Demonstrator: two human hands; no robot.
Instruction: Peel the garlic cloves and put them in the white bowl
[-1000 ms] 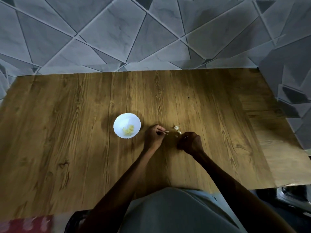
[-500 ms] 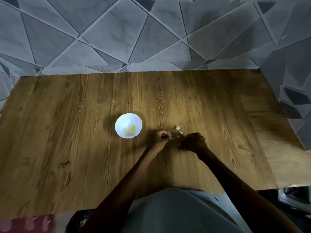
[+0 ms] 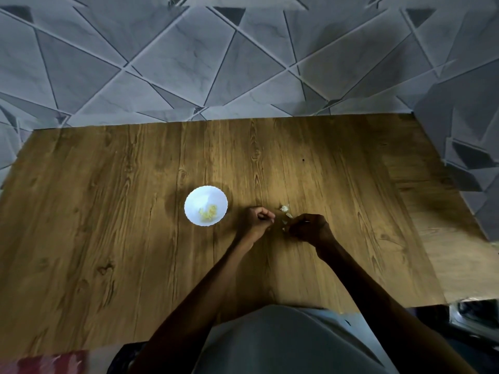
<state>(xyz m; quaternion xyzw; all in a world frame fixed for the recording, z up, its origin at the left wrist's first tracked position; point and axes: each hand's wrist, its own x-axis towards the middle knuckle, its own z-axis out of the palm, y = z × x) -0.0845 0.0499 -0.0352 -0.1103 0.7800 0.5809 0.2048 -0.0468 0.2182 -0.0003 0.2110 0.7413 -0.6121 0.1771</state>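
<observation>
The pale sliver that stuck out of the left hand [image 3: 258, 221] a moment ago no longer shows. Its fingers are curled in, and I cannot tell whether they pinch a clove. The right hand [image 3: 307, 229] is curled just beside it, its contents hidden too. Loose garlic pieces [image 3: 284, 208] lie on the bench [image 3: 108, 238] just beyond both hands. The white bowl [image 3: 198, 199], to their left, holds a few peeled cloves [image 3: 208, 211]. Peeling probably continues, with no drop-off yet.

Your left hand [image 3: 258, 221] and right hand [image 3: 307, 229] curl inward, hiding whatever they hold; the pale bits [image 3: 285, 208] beside them are too small to tell clove from skin; the yellow pieces [image 3: 208, 212] in the bowl [image 3: 202, 197] blur together; the bottom edge cuts off a blurred red cloth [image 3: 46, 363].
</observation>
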